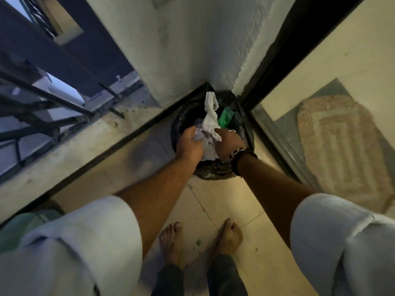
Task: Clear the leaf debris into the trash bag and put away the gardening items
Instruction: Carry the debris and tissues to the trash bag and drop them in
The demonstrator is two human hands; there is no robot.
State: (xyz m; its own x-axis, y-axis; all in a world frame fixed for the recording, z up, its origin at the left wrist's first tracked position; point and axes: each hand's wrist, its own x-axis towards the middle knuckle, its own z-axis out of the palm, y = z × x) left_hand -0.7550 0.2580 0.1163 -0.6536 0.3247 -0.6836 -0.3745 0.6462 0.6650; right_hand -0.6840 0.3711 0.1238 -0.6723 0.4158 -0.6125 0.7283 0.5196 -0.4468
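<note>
Reaching straight down, both arms are meeting over the black trash bag (181,122) in the wall corner; the left hand (189,145) and right hand (228,144) are each gripping crumpled white plastic (210,122) above its mouth.

The black trash bag (181,124) sits wedged in the wall corner (213,67), open only toward the tiled floor (224,201).

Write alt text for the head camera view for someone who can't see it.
Both hands, left hand and right hand, grip crumpled white plastic over a black trash bag in a wall corner on a tiled floor. A green plastic piece lies inside; bare feet stand below.
</note>
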